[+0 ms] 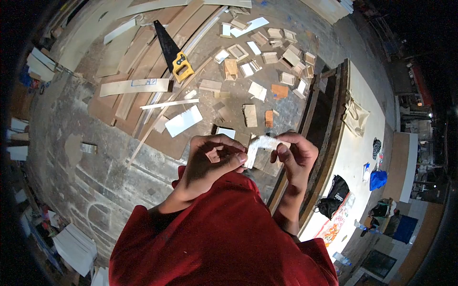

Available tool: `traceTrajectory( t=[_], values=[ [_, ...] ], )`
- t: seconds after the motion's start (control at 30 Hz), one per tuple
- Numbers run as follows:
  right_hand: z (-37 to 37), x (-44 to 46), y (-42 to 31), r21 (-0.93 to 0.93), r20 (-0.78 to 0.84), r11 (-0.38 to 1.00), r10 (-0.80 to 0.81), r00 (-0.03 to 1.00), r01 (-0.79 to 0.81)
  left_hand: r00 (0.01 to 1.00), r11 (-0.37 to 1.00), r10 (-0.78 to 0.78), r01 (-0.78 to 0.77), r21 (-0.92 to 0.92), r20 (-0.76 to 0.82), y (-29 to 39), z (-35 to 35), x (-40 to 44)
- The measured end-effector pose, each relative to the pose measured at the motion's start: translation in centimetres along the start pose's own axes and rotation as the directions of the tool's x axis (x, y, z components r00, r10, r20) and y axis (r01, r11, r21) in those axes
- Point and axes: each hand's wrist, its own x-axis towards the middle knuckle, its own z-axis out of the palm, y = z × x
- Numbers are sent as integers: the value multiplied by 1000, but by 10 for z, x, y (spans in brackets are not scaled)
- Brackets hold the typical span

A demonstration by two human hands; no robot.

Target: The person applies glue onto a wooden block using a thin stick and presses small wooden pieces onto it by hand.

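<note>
A small white bent strip (pixel 262 142), roughly L-shaped, hangs between my two hands in front of my red shirt. What it is made of I cannot make out. The thumb and fingers of my left hand (pixel 212 159) pinch it along its left, downward leg. At its right end, my right hand (pixel 296 153) grips it between thumb and forefinger. Just beyond my left hand lies a small box with a white top (pixel 225 132), partly hidden by the fingers.
A handsaw (pixel 182 69) with a yellow handle rests on long boards (pixel 138 71) at the upper left. Several small wooden boxes (pixel 270 57) and offcuts are scattered on the floor ahead. To the right stands a long white-topped table (pixel 355 157) with a black bag (pixel 335 195).
</note>
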Motion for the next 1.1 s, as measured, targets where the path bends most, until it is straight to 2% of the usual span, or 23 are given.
traceTrajectory(
  t=[0.17,0.23,0.3,0.37,0.5,0.57,0.63,0.7,0.83,0.9,0.97,1.03,1.1],
  values=[
    [-6,-2,2,91,-56,995,-36,998,41,1000,999,-25,24,-45,-16,-3,3,-1],
    [-10,-6,3,34,27,999,-43,999,42,1000,998,-25,24,-58,-15,-4,3,-1],
    [-9,-9,3,41,34,999,-28,999,27,999,997,-37,35,-63,-23,-4,5,-2],
    [-5,-12,1,59,-3,997,56,998,-55,998,997,-49,48,-60,-25,-4,7,-3],
    [-12,-19,9,8,22,998,66,998,-66,999,999,-24,23,-43,-27,-8,7,-3],
    [-13,-21,9,-28,92,1000,14,996,-11,1000,999,-2,1,-35,-8,-13,1,-1],
    [-14,-25,5,-25,97,998,61,993,-59,1000,999,18,-18,-29,13,-13,2,-1],
    [-16,-27,4,24,62,997,77,995,-78,998,1000,7,-5,24,-70,-12,7,-2],
    [-19,-25,8,101,23,990,93,995,-95,999,1000,12,-13,-12,-49,-15,8,-4],
    [-18,-23,4,-42,87,995,98,991,-95,999,999,29,-28,22,-30,-15,8,-5],
    [-21,-23,0,-21,126,993,119,985,-118,999,998,41,-41,37,13,-18,2,-5],
    [-28,-22,1,-184,255,983,69,964,-22,997,997,51,-54,50,56,-19,-1,-5],
    [-30,-24,2,-171,252,985,57,966,-13,997,996,49,-53,70,54,-19,0,-6]
  ],
)
